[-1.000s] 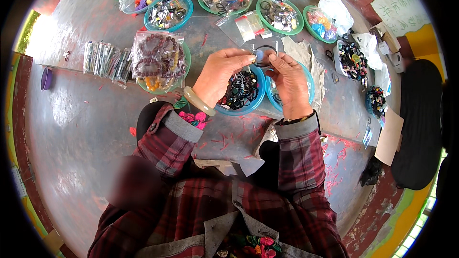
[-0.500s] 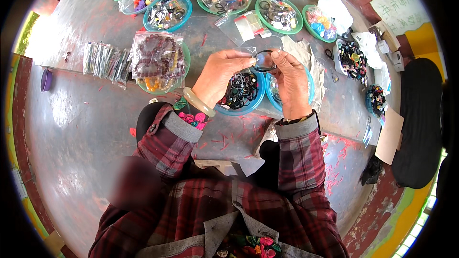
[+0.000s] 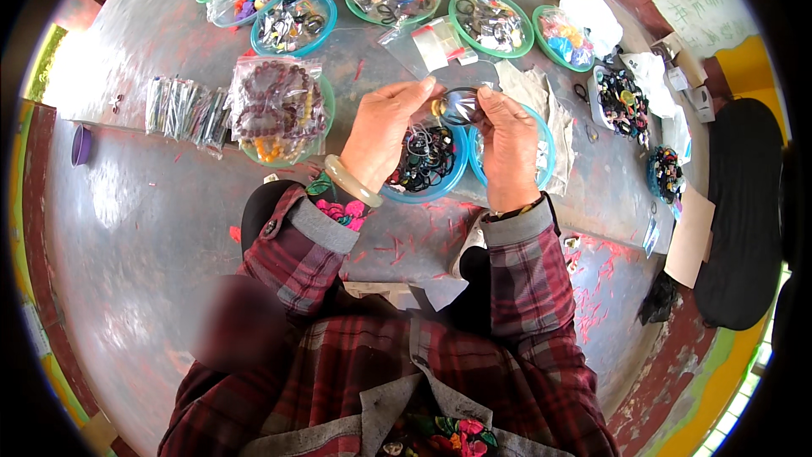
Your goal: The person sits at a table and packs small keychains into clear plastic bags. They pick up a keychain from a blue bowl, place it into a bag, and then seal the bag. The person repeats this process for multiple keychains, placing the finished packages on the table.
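Between my two hands, above the blue baskets, is a looped black hair tie (image 3: 461, 105) with a small gold-coloured bit at its left end. My right hand (image 3: 511, 148) pinches its right side between thumb and fingers. My left hand (image 3: 379, 131), a pale bangle at its wrist, is closed at the left end, its thumb raised along the top. Below the hands, a blue basket (image 3: 464, 161) holds a tangle of black hair ties (image 3: 430, 152). Beside it, partly behind my right hand, stands another blue basket (image 3: 551, 156) with pale contents.
Left of my hands, bagged dark red beads (image 3: 279, 101) lie on a green basket, beside a row of thin wrapped packets (image 3: 188, 108). Farther back stand several baskets of bagged trinkets (image 3: 495, 24). On the right are a white tub (image 3: 599, 110) and scissors (image 3: 592, 131).
My left fingertips have drawn back slightly to the left and the left thumb has lifted. The hair tie now shows more fully, with its gold-coloured bit in sight. The right hand has turned slightly.
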Demonstrator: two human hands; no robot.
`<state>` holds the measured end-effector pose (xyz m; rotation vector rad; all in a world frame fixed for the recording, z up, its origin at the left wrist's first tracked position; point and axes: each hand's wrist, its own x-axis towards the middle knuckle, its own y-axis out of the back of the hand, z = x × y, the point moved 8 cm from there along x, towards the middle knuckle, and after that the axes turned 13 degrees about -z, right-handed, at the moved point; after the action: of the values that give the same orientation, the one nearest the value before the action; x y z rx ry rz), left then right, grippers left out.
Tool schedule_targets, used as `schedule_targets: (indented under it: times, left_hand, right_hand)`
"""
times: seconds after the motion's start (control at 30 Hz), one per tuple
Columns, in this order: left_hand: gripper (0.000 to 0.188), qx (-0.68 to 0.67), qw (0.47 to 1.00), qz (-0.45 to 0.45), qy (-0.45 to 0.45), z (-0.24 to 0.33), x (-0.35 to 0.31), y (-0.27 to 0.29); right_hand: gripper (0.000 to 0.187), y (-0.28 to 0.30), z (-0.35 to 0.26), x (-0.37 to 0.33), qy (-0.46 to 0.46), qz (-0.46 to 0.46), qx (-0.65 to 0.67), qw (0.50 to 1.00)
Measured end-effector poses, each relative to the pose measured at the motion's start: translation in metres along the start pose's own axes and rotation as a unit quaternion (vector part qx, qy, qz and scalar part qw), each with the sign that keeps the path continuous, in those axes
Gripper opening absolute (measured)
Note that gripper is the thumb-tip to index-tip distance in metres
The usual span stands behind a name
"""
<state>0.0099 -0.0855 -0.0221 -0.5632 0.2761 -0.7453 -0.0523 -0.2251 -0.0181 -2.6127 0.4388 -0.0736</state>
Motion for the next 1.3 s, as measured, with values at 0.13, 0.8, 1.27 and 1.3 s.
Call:
schedule_targets:
  times: [0.13,0.8,1.27,1.3]
  left_hand:
    - [0.031,0.016,1.000,0.021,-0.009,0.006,-0.002,0.002]
    - [0.035,0.039,0.997,0.008,0.068,0.003,0.001,0.006]
    - [0.031,0.033,0.997,-0.001,0.076,0.000,0.004,0.006]
    - [0.031,0.030,0.997,0.012,0.068,0.001,0.003,0.010]
  right_hand:
    - [0.014,-0.006,0.002,0.000,-0.018,-0.012,-0.025,0.999]
    - [0.012,0.236,-0.029,-0.003,-0.096,0.186,-0.301,0.930]
    - [0.020,0.345,0.052,-0.014,-0.207,0.352,-0.158,0.899]
    - [0.021,0.335,0.047,-0.013,-0.207,0.364,-0.177,0.891]
